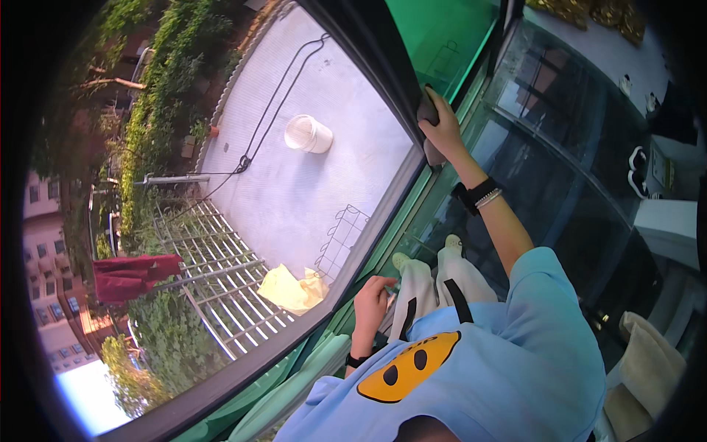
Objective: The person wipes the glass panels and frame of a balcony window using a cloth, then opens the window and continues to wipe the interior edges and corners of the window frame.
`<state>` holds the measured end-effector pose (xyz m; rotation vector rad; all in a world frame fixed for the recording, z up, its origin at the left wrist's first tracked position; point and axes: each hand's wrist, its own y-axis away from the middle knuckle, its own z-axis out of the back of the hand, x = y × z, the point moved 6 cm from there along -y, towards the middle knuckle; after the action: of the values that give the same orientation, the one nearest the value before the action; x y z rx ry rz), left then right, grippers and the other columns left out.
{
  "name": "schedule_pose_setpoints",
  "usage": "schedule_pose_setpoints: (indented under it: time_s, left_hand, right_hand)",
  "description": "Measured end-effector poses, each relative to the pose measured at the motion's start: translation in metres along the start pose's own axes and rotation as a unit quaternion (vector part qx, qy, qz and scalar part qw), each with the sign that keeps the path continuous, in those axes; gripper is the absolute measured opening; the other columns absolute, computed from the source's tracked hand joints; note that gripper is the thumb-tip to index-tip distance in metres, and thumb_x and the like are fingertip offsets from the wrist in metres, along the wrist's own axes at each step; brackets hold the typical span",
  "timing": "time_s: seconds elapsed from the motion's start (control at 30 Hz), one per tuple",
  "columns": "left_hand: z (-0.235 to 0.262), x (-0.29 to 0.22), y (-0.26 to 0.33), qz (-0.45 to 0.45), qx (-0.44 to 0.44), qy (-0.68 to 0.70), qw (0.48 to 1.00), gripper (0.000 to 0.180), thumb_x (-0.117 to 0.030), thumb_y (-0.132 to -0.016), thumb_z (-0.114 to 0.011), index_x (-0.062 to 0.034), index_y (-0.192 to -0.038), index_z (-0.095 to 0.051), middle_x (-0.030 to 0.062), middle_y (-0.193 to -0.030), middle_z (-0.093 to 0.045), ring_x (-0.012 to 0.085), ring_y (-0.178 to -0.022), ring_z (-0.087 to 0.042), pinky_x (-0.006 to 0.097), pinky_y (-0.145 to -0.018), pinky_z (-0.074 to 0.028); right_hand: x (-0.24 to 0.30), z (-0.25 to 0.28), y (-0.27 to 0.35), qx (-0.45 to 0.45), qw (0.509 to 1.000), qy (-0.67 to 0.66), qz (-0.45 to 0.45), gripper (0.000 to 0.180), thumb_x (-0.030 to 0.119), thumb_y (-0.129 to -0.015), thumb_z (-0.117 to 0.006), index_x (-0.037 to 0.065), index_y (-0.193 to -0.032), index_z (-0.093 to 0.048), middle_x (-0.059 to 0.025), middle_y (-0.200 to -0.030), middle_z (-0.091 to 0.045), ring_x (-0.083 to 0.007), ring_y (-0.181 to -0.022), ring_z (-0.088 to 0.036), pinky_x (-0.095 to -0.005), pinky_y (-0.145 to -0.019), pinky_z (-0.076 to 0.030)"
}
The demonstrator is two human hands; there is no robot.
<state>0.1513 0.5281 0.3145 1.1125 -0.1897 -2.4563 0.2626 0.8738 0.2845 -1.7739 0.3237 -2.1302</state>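
My right hand (444, 131) reaches up to the dark upright window frame (368, 55). Its fingers are closed round a dark grey cloth (428, 110), which is pressed against the frame's edge; part of the cloth hangs below the hand. Lower down, my left hand (370, 303) is beside the bottom rail of the window, near my waist. Its fingers are loosely curled and nothing shows in them. A black band sits on each wrist.
Through the window opening lie a pale roof with a white bucket (309, 135), a metal rack (228, 276), a yellow cloth (293, 289) and a dark red cloth (136, 277). Green glass (442, 37) stands beyond the frame. Shoes (638, 173) and a white box (666, 230) are at right.
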Motion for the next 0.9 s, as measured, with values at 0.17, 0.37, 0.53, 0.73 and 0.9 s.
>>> schedule_pose_setpoints:
  time_s: [0.17, 0.37, 0.53, 0.73, 0.9]
  left_hand:
    - [0.012, -0.009, 0.002, -0.044, -0.042, 0.035, 0.998, 0.027, 0.006, -0.069, -0.046, -0.0066, -0.085, -0.063, 0.0068, -0.080, -0.059, 0.0219, -0.065, -0.057, 0.028, -0.059, -0.045]
    - [0.015, -0.006, 0.002, -0.049, -0.061, 0.091, 0.993, 0.027, 0.006, -0.070, -0.044, -0.0052, -0.085, -0.064, 0.0080, -0.077, -0.060, 0.0179, -0.060, -0.058, 0.029, -0.058, -0.046]
    - [0.019, -0.004, 0.000, -0.060, -0.074, 0.126, 0.987, 0.026, 0.006, -0.071, -0.044, -0.0043, -0.084, -0.064, 0.0087, -0.077, -0.060, 0.0178, -0.060, -0.058, 0.028, -0.058, -0.046]
    - [0.068, 0.022, 0.023, -0.016, -0.282, 0.161, 0.946, 0.028, 0.003, -0.077, -0.043, -0.0055, -0.097, -0.060, 0.0080, -0.078, -0.061, 0.0178, -0.062, -0.058, 0.028, -0.058, -0.046]
    - [0.141, 0.034, 0.076, -0.001, -0.538, 0.059, 0.841, 0.022, 0.005, -0.076, -0.046, -0.0055, -0.090, -0.060, 0.0070, -0.078, -0.060, 0.0182, -0.065, -0.058, 0.027, -0.056, -0.044]
  right_hand:
    - [0.005, 0.000, -0.011, 0.046, 0.998, 0.039, -0.005, 0.069, 0.018, -0.063, -0.070, 0.008, -0.124, -0.040, -0.0169, -0.114, -0.046, -0.0336, -0.107, -0.046, -0.0375, -0.088, -0.040]
    - [0.006, 0.000, -0.017, 0.028, 0.994, 0.107, -0.027, 0.068, 0.032, -0.065, -0.073, 0.009, -0.121, -0.043, -0.0159, -0.113, -0.046, -0.0339, -0.104, -0.048, -0.0394, -0.085, -0.042]
    - [0.010, -0.002, -0.022, 0.006, 0.990, 0.139, -0.018, 0.059, 0.031, -0.067, -0.071, 0.010, -0.117, -0.048, -0.0153, -0.106, -0.052, -0.0342, -0.098, -0.052, -0.0399, -0.081, -0.044]
    - [-0.002, 0.000, -0.023, 0.063, 0.985, 0.161, -0.006, 0.059, 0.028, -0.071, -0.070, 0.002, -0.118, -0.046, -0.0186, -0.116, -0.051, -0.0346, -0.107, -0.047, -0.0388, -0.091, -0.038]
    - [-0.020, 0.018, -0.016, 0.027, 0.984, 0.177, -0.002, 0.057, 0.036, -0.082, -0.058, 0.006, -0.127, -0.039, -0.0205, -0.123, -0.045, -0.0365, -0.110, -0.046, -0.0414, -0.089, -0.038]
